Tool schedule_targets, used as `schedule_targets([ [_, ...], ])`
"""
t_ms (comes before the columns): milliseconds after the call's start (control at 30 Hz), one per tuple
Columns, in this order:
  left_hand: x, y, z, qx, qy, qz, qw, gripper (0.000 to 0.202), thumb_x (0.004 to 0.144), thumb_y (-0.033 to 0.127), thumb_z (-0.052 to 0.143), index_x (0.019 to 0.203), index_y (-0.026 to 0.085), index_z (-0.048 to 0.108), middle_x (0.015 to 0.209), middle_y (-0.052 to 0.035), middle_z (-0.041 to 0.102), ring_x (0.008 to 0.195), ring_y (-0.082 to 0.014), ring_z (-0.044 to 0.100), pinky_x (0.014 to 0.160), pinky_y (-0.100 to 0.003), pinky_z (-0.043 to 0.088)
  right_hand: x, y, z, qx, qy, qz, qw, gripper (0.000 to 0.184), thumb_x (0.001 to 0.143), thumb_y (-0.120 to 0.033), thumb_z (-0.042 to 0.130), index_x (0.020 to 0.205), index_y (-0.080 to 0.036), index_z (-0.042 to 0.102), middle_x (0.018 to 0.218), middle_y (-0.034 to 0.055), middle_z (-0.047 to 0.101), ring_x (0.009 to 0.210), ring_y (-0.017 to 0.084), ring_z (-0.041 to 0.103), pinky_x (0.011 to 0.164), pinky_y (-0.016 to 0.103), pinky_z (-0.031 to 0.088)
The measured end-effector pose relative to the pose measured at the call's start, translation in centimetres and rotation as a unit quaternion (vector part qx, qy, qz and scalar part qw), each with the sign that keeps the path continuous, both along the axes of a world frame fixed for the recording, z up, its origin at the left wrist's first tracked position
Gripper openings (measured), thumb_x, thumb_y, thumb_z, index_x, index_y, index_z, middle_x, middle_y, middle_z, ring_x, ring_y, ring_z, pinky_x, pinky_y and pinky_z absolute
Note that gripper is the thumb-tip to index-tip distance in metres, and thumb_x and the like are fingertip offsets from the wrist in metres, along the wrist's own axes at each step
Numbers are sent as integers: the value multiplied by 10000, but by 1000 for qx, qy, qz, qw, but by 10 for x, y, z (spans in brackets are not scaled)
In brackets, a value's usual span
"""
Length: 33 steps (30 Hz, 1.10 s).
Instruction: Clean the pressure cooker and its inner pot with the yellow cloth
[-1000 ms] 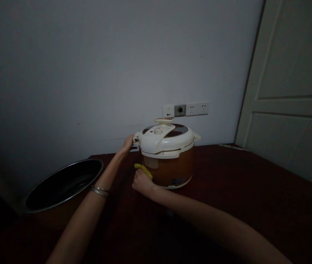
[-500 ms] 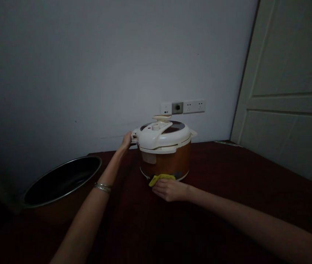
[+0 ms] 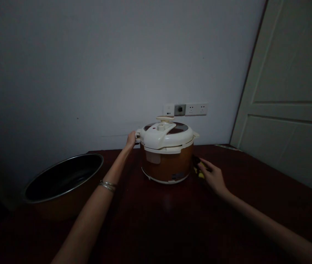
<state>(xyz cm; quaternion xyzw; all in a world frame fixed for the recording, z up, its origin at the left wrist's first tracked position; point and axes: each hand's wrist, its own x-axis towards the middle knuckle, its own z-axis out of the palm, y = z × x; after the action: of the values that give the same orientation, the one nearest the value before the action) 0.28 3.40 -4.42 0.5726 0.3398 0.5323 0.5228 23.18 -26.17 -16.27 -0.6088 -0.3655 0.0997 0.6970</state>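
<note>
An electric pressure cooker (image 3: pixel 163 161) with a white lid and an orange-brown body stands upright on the dark red table (image 3: pixel 156 216). My left hand (image 3: pixel 131 139) is closed around the handle on the left side of its lid; the fingertips are hidden behind it. My right hand (image 3: pixel 212 176) is at the cooker's lower right side, closed on a yellow cloth (image 3: pixel 200 173), which shows only in part between the fingers and the cooker. Something dark by the fingertips is too dim to make out.
A large dark-lined pot (image 3: pixel 62 179) with a metal rim stands at the left, close to my left forearm. Behind the cooker, the wall carries a row of sockets and a switch (image 3: pixel 185 109). A panelled door (image 3: pixel 290 95) is at the right.
My right hand has moved with the yellow cloth from the cooker's front base around to its right side. My left hand still holds the handle. The view has shifted slightly.
</note>
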Motion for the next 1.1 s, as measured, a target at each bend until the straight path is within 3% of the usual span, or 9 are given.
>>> schedule_targets([
  [67,0,-1,0,-1,-3,4,1000,159,673,335,468,604,192,480,494,28,486,421,-124,469,427,-234,409,-2,16,2,-17,147,-19,989,232,683,-278,711,870,-143,680,845,83,716,785,220,667,698,333,536],
  [200,0,-1,1,-5,-3,3,1000,158,679,328,472,603,191,491,488,24,493,420,-132,480,429,-245,420,-25,37,-2,-30,243,17,969,172,710,-294,665,653,-147,597,534,21,615,456,144,581,473,261,479],
  [500,3,-1,1,-15,-6,6,1000,166,696,297,437,595,187,510,488,10,507,409,-130,475,409,-232,400,-111,-10,-13,-99,308,166,932,246,667,-329,724,716,-92,673,631,81,669,507,146,611,490,246,472],
  [600,2,-3,1,-11,-5,6,1000,175,701,309,442,600,185,512,503,6,518,423,-126,479,413,-223,396,-148,-8,-4,-129,175,286,933,438,704,-451,703,973,-106,704,856,121,723,706,218,684,651,324,537],
  [667,1,-4,1,-9,-1,6,1000,184,704,328,454,606,184,515,509,3,524,435,-126,484,423,-222,401,-169,7,8,-92,-48,307,946,413,804,-396,622,1121,-136,664,1080,130,692,947,257,663,830,388,525],
  [700,1,-5,1,-9,2,6,1000,189,704,340,463,612,184,519,511,3,526,443,-128,488,429,-223,405,-178,20,15,-74,-200,306,928,382,851,-319,569,1183,-140,629,1196,132,642,1089,258,604,934,400,479],
  [800,-1,-9,2,-7,15,6,1000,199,706,365,483,631,186,528,510,4,524,464,-132,492,450,-229,416,-204,67,31,-138,-574,268,761,418,900,-95,426,1310,-98,507,1392,157,475,1320,231,392,1094,380,324],
  [933,-5,-14,4,-2,36,9,999,194,722,341,460,625,185,520,520,0,521,477,-131,479,473,-239,419,-230,132,35,-221,-600,241,730,243,879,-55,480,1064,-59,638,1184,174,612,1197,267,504,1051,460,352],
  [1100,-7,-17,6,3,58,13,998,196,732,330,443,630,185,528,563,-14,544,508,-141,489,510,-259,425,-235,163,15,-257,-565,260,740,267,899,-321,561,1116,-167,584,1160,71,594,1019,201,589,883,436,490],
])
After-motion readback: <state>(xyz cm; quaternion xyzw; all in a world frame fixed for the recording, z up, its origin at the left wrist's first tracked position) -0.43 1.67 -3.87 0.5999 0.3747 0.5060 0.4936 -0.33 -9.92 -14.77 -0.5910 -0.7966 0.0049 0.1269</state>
